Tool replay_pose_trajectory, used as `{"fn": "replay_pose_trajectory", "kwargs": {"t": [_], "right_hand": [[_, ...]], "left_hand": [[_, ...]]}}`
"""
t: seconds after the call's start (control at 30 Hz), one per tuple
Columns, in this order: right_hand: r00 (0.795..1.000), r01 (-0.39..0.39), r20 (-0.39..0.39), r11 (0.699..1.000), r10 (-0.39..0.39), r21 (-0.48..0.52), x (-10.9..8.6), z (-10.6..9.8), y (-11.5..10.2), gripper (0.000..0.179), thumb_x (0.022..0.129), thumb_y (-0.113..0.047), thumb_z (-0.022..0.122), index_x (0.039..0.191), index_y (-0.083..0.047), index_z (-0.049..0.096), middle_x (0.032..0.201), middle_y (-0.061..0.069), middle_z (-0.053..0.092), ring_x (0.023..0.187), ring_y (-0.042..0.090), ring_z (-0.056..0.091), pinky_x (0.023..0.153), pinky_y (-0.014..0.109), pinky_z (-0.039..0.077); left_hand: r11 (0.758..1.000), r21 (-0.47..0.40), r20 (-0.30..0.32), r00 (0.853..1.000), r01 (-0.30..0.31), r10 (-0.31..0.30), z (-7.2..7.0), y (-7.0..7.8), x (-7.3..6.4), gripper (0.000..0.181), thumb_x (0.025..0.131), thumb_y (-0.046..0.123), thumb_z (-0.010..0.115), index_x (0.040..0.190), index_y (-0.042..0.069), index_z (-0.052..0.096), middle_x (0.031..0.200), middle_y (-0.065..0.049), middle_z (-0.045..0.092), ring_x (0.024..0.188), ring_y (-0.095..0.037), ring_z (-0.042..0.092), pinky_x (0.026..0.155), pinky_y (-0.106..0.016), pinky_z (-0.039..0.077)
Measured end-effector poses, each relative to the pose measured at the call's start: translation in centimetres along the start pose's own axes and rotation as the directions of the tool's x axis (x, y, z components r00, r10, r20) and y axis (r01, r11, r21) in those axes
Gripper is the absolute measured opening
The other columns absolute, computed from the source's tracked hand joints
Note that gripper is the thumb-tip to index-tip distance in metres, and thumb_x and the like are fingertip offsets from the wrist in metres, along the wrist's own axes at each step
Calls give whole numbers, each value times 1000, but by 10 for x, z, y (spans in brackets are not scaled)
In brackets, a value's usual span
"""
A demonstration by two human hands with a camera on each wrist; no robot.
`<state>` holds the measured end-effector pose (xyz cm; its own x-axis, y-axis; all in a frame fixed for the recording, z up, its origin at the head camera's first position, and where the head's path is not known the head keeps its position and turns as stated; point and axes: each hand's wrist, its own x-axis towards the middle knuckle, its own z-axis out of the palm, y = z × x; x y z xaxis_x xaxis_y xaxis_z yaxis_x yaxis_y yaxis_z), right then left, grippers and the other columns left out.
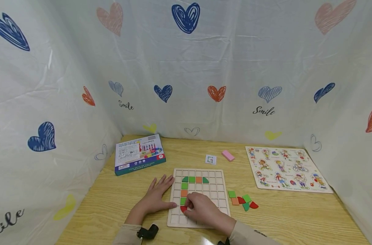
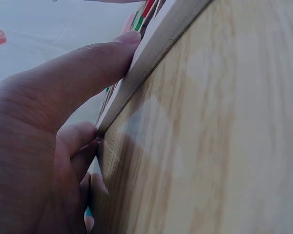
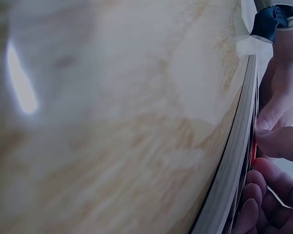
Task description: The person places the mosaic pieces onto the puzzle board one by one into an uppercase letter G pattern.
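A wooden grid board [image 1: 176, 219] lies on the table, with green and orange pieces set along one row and down one column. At the lower end of that column is a red quarter-circle piece [image 1: 183, 209]. My right hand [image 1: 202, 208] pinches this red piece between thumb and index finger, low over the board; the right wrist view has the red edge [image 3: 254, 150] between those two fingertips. My left hand [image 1: 155, 197] lies spread at the board's left side. In the left wrist view its thumb [image 2: 100, 61] rests on the board's rim [image 2: 151, 53].
Loose green [image 1: 232, 194], orange [image 1: 235, 201] and red pieces [image 1: 254, 205] lie right of the board. Behind it are a small printed card [image 1: 211, 159] and a pink block [image 1: 228, 155]. A boxed toy [image 1: 140, 154] stands back left, a picture puzzle board [image 1: 288, 168] at right.
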<state>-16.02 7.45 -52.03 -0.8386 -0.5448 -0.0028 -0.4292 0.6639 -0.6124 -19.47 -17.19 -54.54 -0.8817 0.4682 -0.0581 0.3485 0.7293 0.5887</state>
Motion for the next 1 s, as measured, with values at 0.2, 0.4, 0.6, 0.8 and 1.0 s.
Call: {"fn": "replay_pose_trajectory", "kwargs": {"t": [0.2,0.4,0.6,0.8,1.0], "right_hand": [[1000,5,-2,1000,-5,6,-1,0,1,11,88,-21,77,88,-18,67,75,-12,50,66,1,44,60,18,41],[1000,17,-9,1000,-17,2,-1,0,2,10,88,-20,77,88,-19,67,75,-14,50,66,0,44,60,17,41],[1000,10,-8,999,-9,49,-3,-1,5,8,90,-21,76,90,-19,68,77,-14,52,67,0,47,60,18,43],[1000,-13,-6,989,14,150,-8,-10,13,6,92,-19,74,91,-21,68,78,-15,56,70,1,52,63,19,47],[997,-4,-74,988,16,155,-19,-23,29,9,94,-18,73,90,-22,66,79,-15,56,70,0,51,62,20,47]], "left_hand": [[1000,4,0,1000,-3,3,0,1,1,98,83,59,76,160,12,35,166,-4,29,156,-33,12,123,-59,-4],[1000,1,-4,1000,-5,5,0,0,1,98,83,58,76,160,12,35,166,-4,29,156,-34,12,123,-59,-4],[1000,2,-3,1000,-5,5,0,0,0,99,83,58,76,160,11,35,166,-5,29,156,-34,12,123,-59,-4],[1000,0,-5,1000,-2,2,1,0,0,99,83,58,76,160,12,35,166,-4,29,156,-34,12,123,-59,-4],[1000,6,7,1000,6,-6,0,1,0,99,83,59,75,160,13,34,167,-3,27,156,-34,11,123,-59,-5]]}}
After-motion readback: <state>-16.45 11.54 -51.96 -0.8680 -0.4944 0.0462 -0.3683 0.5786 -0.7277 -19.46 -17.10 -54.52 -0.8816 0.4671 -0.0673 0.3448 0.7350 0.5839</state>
